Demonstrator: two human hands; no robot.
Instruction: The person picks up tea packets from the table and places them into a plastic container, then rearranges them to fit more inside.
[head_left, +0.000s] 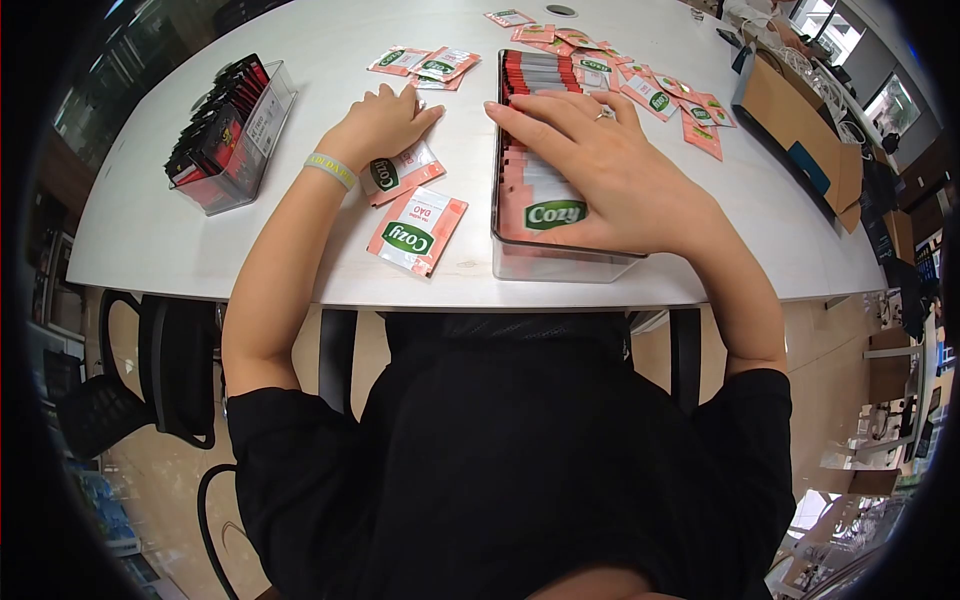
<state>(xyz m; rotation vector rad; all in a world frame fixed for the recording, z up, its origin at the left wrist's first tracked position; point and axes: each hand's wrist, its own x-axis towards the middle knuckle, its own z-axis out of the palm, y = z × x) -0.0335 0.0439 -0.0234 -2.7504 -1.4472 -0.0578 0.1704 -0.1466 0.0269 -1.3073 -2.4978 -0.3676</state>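
A clear plastic box with a dark rim stands in front of me, packed with a row of pink and silver Cozy sachets. My right hand lies over the box, fingers spread, palm down on the sachets. My left hand, with a band on its wrist, reaches over the table left of the box; its fingers bend down over a sachet it partly covers. Just below it lies a Cozy sachet, and nearer the table edge another pink sachet.
The white table also bears a clear box of dark sachets at left, a small sachet pile beyond my left hand, scattered sachets behind the box, and an open cardboard box at right. Chairs stand below the edge.
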